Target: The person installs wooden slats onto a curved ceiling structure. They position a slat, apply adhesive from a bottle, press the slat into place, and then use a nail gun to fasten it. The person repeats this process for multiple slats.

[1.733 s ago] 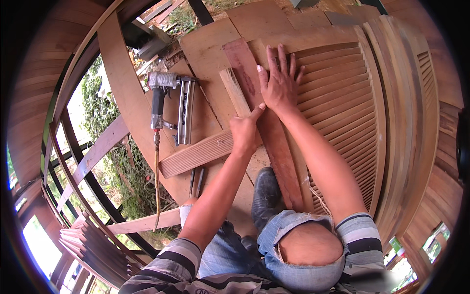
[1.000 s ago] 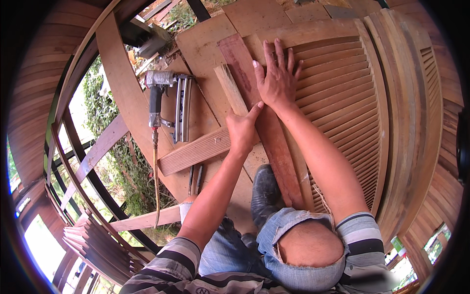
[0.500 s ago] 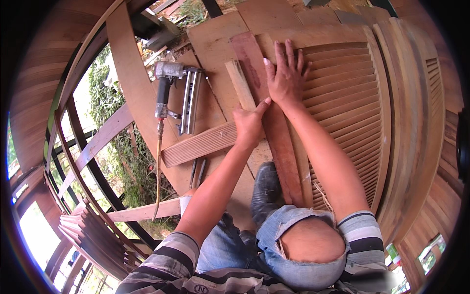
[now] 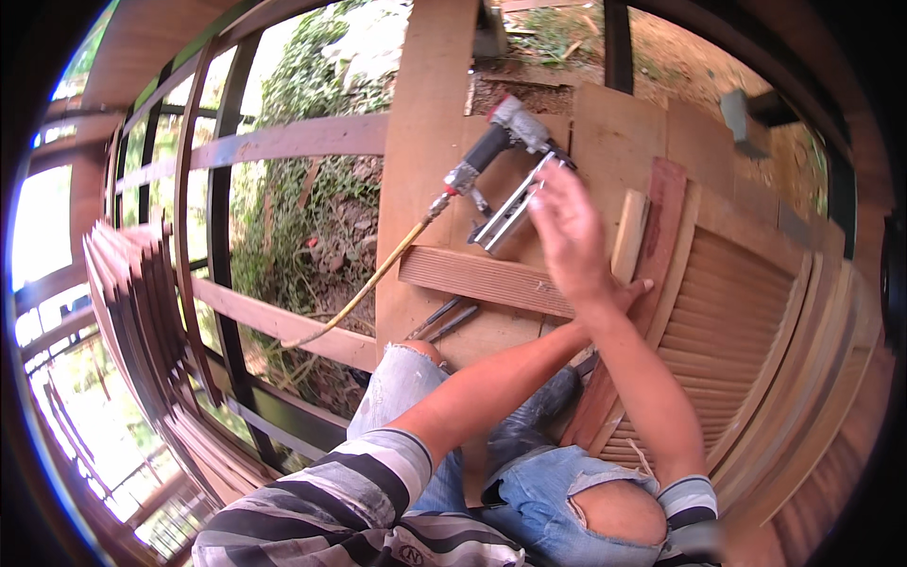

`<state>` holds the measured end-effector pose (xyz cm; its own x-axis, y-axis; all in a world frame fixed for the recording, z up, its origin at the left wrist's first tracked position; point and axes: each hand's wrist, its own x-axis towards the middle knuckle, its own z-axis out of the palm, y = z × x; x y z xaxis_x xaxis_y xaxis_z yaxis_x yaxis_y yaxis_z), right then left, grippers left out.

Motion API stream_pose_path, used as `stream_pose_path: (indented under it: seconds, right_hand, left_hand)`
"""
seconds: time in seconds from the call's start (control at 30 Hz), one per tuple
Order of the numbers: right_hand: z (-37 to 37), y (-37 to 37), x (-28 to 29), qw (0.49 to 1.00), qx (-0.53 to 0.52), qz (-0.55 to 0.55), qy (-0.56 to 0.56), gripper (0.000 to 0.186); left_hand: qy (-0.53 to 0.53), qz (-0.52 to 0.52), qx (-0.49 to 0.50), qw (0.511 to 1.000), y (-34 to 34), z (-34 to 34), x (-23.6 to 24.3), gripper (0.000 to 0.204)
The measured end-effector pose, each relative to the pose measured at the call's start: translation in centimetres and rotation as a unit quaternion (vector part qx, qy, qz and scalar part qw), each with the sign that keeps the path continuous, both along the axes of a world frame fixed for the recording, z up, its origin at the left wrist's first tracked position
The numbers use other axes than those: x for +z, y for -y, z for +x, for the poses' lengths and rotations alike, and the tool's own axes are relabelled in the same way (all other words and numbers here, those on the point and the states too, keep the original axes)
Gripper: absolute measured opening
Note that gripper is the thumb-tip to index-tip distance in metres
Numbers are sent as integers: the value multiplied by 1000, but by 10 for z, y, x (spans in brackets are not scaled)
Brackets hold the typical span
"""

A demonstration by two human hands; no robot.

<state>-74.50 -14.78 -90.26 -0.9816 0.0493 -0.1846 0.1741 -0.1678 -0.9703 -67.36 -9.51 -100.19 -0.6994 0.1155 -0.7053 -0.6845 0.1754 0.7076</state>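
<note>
My right hand [image 4: 570, 241] crosses over my left wrist. Its fingers, slightly blurred, are stretched out beside the magazine of a pneumatic nail gun [image 4: 515, 132], with no grip on the tool. Lower down, my left hand [image 4: 625, 297] holds the near end of a short pale wood strip [image 4: 629, 231], its thumb resting on the long reddish board [image 4: 664, 222]. My right wrist hides most of the left fingers. That board lies along the side of a louvred wooden panel [image 4: 732, 317]. A grooved plank [image 4: 482, 281] runs leftward from near my hands.
A yellow air hose [image 4: 378, 269] trails from the gun across the plank edge. Two dark-handled tools [image 4: 444, 321] lie near my knee. Stacked slats [image 4: 142, 312] stand at the left, beside open framing. More panels [image 4: 803, 378] are at the right.
My right hand has left the reddish board and panel and swung left over my left wrist to the nail gun. The left hand stays at the strip. The view has shifted leftward.
</note>
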Motion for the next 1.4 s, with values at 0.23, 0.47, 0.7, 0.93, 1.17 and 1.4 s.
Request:
stream_pose_path:
  seconds: [0.23,0.47,0.7,0.93,1.17,1.4]
  right_hand:
    - [-68,86,-66,964,60,190,176,45]
    - [-57,146,-91,940,-91,267,193,34]
    - [-80,119,-38,950,-67,74,297,34]
    - [-74,115,-54,960,-87,-72,256,51]
    - [-93,77,112,919,-190,-290,188,15]
    - [-120,-165,249,983,-160,14,-87,19]
  left_hand:
    - [-75,14,85,993,6,8,21,109]
    - [6,-40,-17,999,29,-6,27,89]
    - [16,-84,4,996,11,-9,35,72]
    - [-71,-18,74,995,6,2,14,58]
    - [-83,-62,63,993,11,0,21,55]
    - [-20,56,19,998,-13,5,24,64]
